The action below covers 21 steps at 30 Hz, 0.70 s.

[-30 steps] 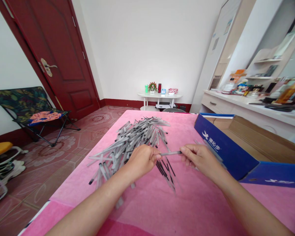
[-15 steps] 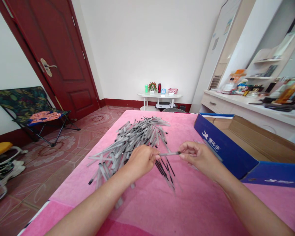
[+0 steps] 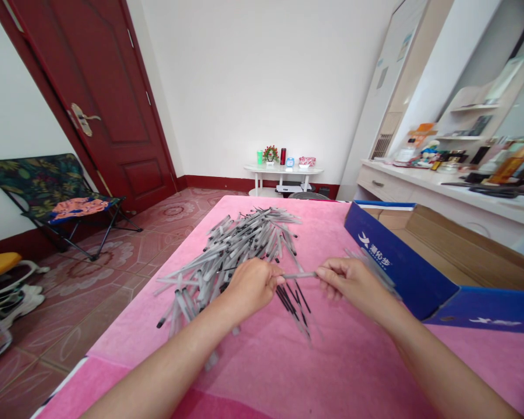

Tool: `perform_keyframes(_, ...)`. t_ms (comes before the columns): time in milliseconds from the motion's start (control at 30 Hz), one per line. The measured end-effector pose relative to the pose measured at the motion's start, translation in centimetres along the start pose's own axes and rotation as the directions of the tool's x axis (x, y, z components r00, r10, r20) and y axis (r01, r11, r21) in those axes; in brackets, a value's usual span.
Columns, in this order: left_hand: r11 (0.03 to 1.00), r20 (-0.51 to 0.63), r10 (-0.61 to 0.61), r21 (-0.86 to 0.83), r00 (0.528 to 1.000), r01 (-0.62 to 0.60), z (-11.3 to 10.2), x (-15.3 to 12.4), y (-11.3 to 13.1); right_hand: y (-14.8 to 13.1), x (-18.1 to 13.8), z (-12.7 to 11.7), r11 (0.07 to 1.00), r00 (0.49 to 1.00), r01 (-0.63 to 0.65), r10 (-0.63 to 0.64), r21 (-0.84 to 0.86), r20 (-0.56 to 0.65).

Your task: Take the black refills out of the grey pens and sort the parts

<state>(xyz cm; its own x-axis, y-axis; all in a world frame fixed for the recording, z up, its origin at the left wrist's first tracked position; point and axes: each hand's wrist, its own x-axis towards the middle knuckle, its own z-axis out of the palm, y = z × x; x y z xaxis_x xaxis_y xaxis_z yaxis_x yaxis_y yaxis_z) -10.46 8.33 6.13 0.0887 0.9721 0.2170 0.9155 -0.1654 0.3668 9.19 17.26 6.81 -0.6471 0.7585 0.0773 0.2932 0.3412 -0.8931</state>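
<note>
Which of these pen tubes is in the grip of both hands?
The grey pen tube spanning the gap between the left hand and the right hand. Both pinch it, whereas the tubes in the pile lie heaped on the pink cloth.

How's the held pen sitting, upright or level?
Roughly level: the pen runs sideways across the view, one end in the left hand's fingers, the other in the right hand's.

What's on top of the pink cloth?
A pile of pen-like sticks, thin black rods and a blue box. Whatever lies beneath the pile or behind the left hand is covered.
</note>
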Motion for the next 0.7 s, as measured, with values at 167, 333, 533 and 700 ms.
perform_keyframes(167, 1.000, -0.006, -0.015, -0.006, 1.000, 0.015, 0.1, 0.0, 0.0, 0.0, 0.0, -0.1, 0.998, 1.000, 0.010, -0.009, 0.063, -0.018)
perform_keyframes(333, 0.971, 0.104, -0.056, -0.224, 0.993, 0.078, 0.5, 0.0, -0.2, -0.1, 0.0, -0.3, 0.999, 1.000, 0.020, -0.020, 0.028, -0.021)
perform_keyframes(533, 0.576, 0.453, 0.092, -0.750, 0.887, 0.324, -0.1, 0.0, -1.0, 1.2, 0.6, -1.2, 0.995, 0.984, 0.069, -0.079, -0.069, -0.162)
perform_keyframes(700, 0.302, 0.442, 0.046, -0.861, 0.896, 0.409, -0.3, 0.2, -1.2, 4.0, 1.4, -3.0, 0.952, 0.928, 0.000, -0.115, -0.307, -0.354)
